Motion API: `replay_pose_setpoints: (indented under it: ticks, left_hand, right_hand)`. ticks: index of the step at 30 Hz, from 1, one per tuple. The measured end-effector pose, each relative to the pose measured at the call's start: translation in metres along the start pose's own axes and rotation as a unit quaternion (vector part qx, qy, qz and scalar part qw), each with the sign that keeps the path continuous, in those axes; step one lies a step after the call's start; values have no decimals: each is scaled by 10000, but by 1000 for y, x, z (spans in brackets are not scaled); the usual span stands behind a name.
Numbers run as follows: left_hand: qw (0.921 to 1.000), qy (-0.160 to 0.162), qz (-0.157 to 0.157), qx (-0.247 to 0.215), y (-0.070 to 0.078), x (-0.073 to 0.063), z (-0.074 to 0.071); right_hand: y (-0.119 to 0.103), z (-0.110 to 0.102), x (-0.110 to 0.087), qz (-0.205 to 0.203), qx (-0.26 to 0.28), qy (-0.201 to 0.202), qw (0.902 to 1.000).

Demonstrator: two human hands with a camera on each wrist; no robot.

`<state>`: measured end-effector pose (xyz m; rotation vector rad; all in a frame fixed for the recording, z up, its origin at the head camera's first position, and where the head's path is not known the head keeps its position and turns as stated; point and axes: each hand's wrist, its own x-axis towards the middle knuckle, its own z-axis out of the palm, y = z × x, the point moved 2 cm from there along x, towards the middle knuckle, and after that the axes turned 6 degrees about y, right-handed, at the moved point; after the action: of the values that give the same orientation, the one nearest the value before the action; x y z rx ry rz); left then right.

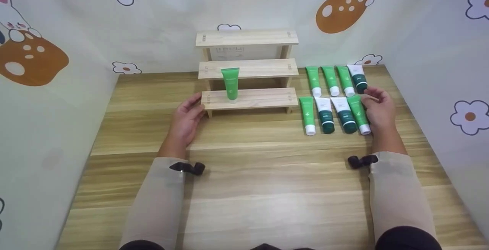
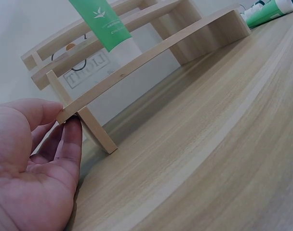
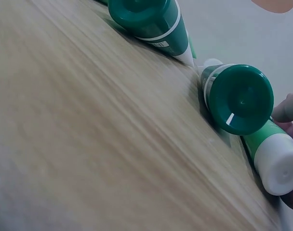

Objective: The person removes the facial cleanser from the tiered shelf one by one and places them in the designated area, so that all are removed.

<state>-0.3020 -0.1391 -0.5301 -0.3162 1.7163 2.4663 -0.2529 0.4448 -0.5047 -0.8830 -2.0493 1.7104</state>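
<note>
At the front left corner of a three-step wooden display rack (image 1: 263, 99), my left hand (image 1: 186, 122) pinches the end of the lowest step. The left wrist view shows the thumb over the board (image 2: 91, 94) and fingers beneath it. A green tube (image 1: 231, 83) stands on its white cap on that step. My right hand (image 1: 380, 108) is at the right end of the front row, with thumb and fingers about the upper end of a lying green tube (image 1: 358, 112). In the right wrist view the fingers are partly cut off beside that tube's white cap (image 3: 281, 166).
More tubes lie in two rows right of the rack. Some are green, such as the front left tube (image 1: 307, 113); others are white and dark green, such as the neighbouring tube (image 1: 324, 112). A patterned cloth (image 1: 164, 32) hangs behind the wooden table (image 1: 244, 189).
</note>
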Motion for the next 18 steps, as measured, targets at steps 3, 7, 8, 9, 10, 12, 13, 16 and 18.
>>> replay_pose_setpoints:
  ticks: [3,7,8,9,10,12,13,16,18]
  left_hand:
    - [10000,-34,43,-7,0,-1,0]
    - [10000,-44,53,-55,0,-1,0]
    - [9999,-39,55,-78,0,-1,0]
    - [9999,-41,61,-82,0,-1,0]
    - [9999,-36,68,-111,0,-1,1]
    - [9999,-23,77,-125,1,-2,1]
    - [9999,-27,81,-118,1,-2,1]
    - [9999,-37,82,-101,1,-2,2]
    - [9999,-42,69,-68,1,-1,2]
  right_hand:
    - [-2,1,-1,-21,-9,101,9999]
    - [-4,-1,-2,193,-35,93,9998]
    - [-6,-1,-2,242,-14,93,9997]
    - [-7,-2,-2,295,2,82,9995]
    - [-9,-3,-3,350,48,74,9993]
    - [-13,-3,-4,400,184,69,9990]
    - [-16,-3,-5,392,264,67,9989]
    - [-23,0,-11,337,391,23,9987]
    - [-28,4,-15,224,427,-22,9988]
